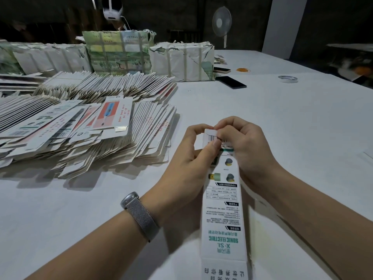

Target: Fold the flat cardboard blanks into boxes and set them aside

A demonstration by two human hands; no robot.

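Observation:
A long, narrow white box (223,215) with green print lies lengthwise between my forearms, its near flap open at the bottom edge of the view. My left hand (189,154) grips the box's far end from the left, thumb lying across the barcode. My right hand (244,144) curls over the same far end from the right, fingers pinching the end flap. A large fanned heap of flat cardboard blanks (84,126) covers the table's left side, one orange-printed blank (113,116) lying on top.
Wrapped, strapped bundles (181,61) stand along the back of the white table (282,122). A black phone (231,82), a second phone (222,70), orange rubber bands (243,69) and a tape roll (287,79) lie beyond my hands. A fan (221,22) stands behind.

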